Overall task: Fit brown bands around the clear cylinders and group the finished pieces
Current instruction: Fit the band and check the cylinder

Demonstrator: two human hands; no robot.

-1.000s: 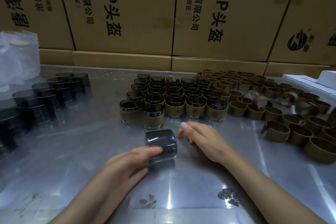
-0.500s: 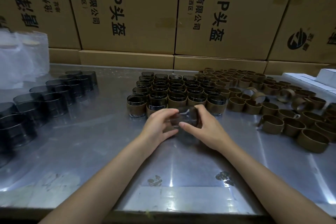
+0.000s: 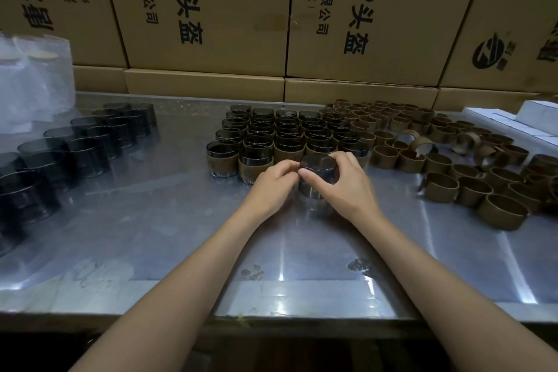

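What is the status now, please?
Left hand and right hand both grip one bare clear cylinder. No band on it yet. Finished group directly behind; nothing blocking.

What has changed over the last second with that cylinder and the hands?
The clear cylinder went from lying on the table near the person to standing by the finished group. The right hand, open on the table before, now grips it alongside the left hand. The loose bands and bare cylinders stayed put.
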